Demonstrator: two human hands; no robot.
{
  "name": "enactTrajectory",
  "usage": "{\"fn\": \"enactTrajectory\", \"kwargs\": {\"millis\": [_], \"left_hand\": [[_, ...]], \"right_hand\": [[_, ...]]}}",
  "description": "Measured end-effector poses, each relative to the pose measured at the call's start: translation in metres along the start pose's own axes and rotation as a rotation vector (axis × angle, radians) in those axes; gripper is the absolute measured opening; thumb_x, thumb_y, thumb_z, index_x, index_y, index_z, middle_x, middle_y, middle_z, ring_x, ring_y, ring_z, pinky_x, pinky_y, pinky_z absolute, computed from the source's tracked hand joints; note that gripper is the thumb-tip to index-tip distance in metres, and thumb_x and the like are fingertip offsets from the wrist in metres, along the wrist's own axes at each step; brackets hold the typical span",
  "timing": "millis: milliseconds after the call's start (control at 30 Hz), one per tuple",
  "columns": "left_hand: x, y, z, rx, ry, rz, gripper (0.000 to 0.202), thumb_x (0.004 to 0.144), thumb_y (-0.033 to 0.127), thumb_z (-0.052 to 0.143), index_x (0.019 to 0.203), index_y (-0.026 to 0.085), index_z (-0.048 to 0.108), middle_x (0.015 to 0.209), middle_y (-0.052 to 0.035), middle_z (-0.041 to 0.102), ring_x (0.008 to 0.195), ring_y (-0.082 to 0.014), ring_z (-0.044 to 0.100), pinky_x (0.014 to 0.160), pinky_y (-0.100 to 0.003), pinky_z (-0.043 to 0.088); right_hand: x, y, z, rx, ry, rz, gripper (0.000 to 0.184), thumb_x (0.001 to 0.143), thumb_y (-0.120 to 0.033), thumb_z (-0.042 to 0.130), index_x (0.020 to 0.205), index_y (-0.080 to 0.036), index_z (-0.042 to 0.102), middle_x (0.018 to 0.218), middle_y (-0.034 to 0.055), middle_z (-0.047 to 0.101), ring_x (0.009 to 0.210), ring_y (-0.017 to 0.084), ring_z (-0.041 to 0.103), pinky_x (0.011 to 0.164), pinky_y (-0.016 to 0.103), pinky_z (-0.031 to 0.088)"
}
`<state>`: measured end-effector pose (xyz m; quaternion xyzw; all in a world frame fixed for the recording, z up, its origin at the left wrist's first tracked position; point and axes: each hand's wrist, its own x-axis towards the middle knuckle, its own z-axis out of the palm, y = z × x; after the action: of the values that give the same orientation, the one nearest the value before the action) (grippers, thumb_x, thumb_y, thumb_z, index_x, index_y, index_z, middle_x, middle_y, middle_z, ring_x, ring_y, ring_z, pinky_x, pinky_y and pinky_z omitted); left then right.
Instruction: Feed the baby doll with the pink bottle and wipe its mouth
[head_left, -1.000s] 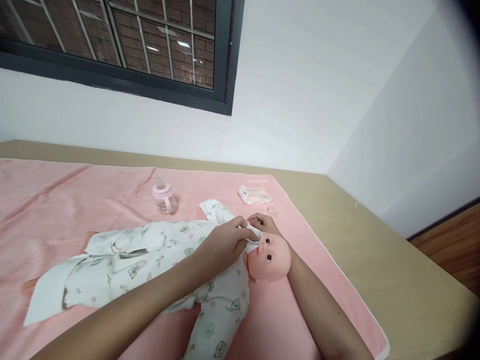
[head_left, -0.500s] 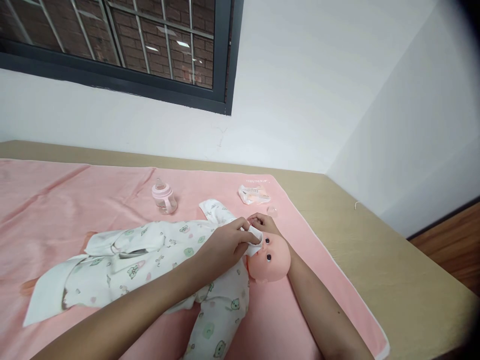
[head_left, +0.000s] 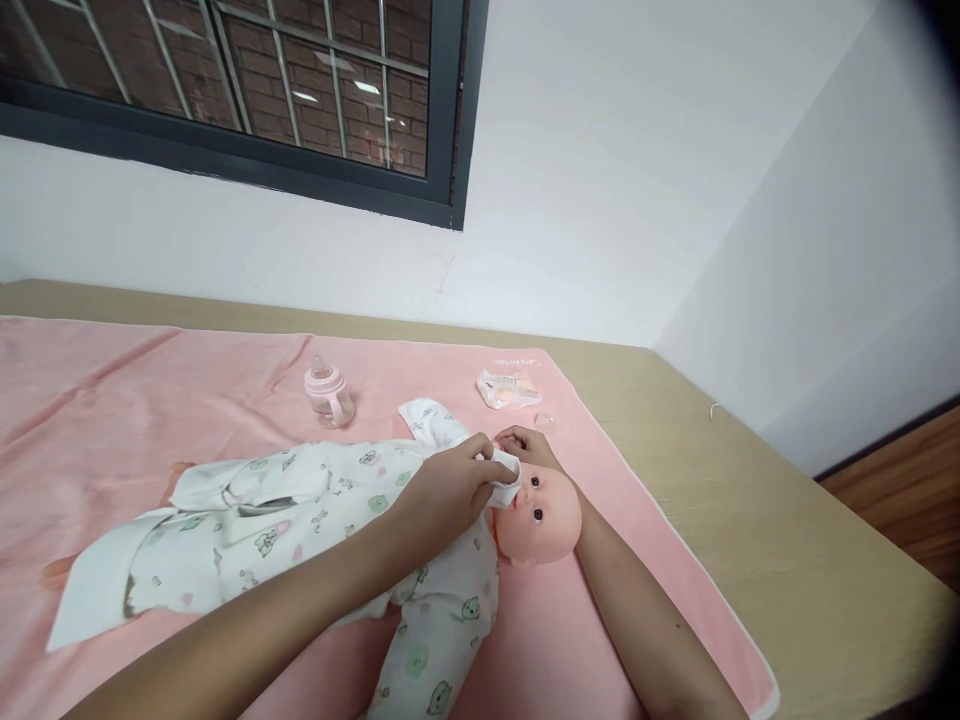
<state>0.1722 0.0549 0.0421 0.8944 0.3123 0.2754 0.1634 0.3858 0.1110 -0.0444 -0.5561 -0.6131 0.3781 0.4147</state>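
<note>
A baby doll (head_left: 551, 515) in a white patterned outfit (head_left: 345, 490) lies on its back, head to the right. My left hand (head_left: 454, 485) reaches across its chest, fingers pinched on a white wipe (head_left: 507, 478) held at the doll's chin and mouth. On the far side of the head, my right hand (head_left: 527, 443) rests with fingers loosely curled and apart; nothing shows in them. The right forearm passes close by the crown of the head.
A pink blanket (head_left: 202, 390) lies under the doll on a wooden surface (head_left: 697, 520). Beyond the doll stand a pink-capped baby bottle (head_left: 328, 397), a wipes packet (head_left: 508, 388) and a small clear round item (head_left: 544, 422). A white wall (head_left: 570, 200) and barred window (head_left: 322, 90) are behind.
The left hand and wipe have slid slightly left, from the doll's mouth and nose area towards its chin. The right hand and the doll look unmoved.
</note>
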Motion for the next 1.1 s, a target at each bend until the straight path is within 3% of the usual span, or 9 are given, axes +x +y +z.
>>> {"fn": "enactTrajectory", "kwargs": {"millis": [167, 333, 433, 667, 1100], "left_hand": [[0.0, 0.008, -0.011, -0.042, 0.001, -0.063, 0.038, 0.083, 0.005, 0.041, 0.094, 0.022, 0.073, 0.085, -0.0002, 0.053, 0.06, -0.0093, 0.045, 0.057, -0.023, 0.032], [0.001, 0.017, -0.029, -0.139, -0.039, -0.145, 0.018, 0.083, 0.021, 0.056, 0.089, 0.025, 0.072, 0.078, 0.0018, 0.054, 0.062, -0.0111, 0.048, 0.059, -0.024, 0.035], [0.001, 0.019, -0.034, -0.156, -0.09, -0.161, 0.013, 0.08, 0.022, 0.059, 0.083, 0.024, 0.071, 0.075, 0.0024, 0.056, 0.063, -0.0118, 0.049, 0.059, -0.025, 0.035], [0.001, 0.017, -0.028, -0.215, -0.148, -0.166, 0.008, 0.077, 0.021, 0.059, 0.077, 0.021, 0.067, 0.079, 0.0033, 0.063, 0.071, -0.0128, 0.055, 0.063, -0.025, 0.037], [0.004, 0.015, -0.015, -0.061, -0.174, -0.136, 0.009, 0.074, 0.018, 0.055, 0.066, 0.018, 0.058, 0.067, 0.0018, 0.055, 0.066, -0.0137, 0.048, 0.059, -0.026, 0.029]], "right_hand": [[-0.002, 0.002, 0.0, 0.007, -0.007, -0.041, 0.023, 0.072, -0.035, 0.06, 0.089, -0.02, 0.064, 0.072, 0.0003, 0.063, 0.066, 0.015, 0.054, 0.065, 0.028, 0.044], [0.0, 0.007, -0.001, 0.031, -0.004, -0.042, 0.021, 0.075, -0.036, 0.057, 0.087, -0.019, 0.064, 0.075, 0.0012, 0.064, 0.066, 0.014, 0.054, 0.064, 0.028, 0.043], [0.004, 0.009, -0.001, 0.036, -0.015, -0.038, 0.021, 0.077, -0.036, 0.055, 0.087, -0.019, 0.064, 0.074, 0.0012, 0.063, 0.065, 0.014, 0.054, 0.064, 0.027, 0.043], [0.006, 0.011, -0.002, 0.05, -0.029, -0.031, 0.02, 0.075, -0.033, 0.057, 0.087, -0.018, 0.064, 0.074, 0.0011, 0.063, 0.065, 0.013, 0.054, 0.065, 0.027, 0.043], [0.002, 0.002, 0.0, 0.029, 0.002, 0.043, 0.022, 0.077, -0.036, 0.056, 0.091, -0.02, 0.063, 0.081, 0.0013, 0.062, 0.073, 0.016, 0.058, 0.066, 0.029, 0.045]]}}
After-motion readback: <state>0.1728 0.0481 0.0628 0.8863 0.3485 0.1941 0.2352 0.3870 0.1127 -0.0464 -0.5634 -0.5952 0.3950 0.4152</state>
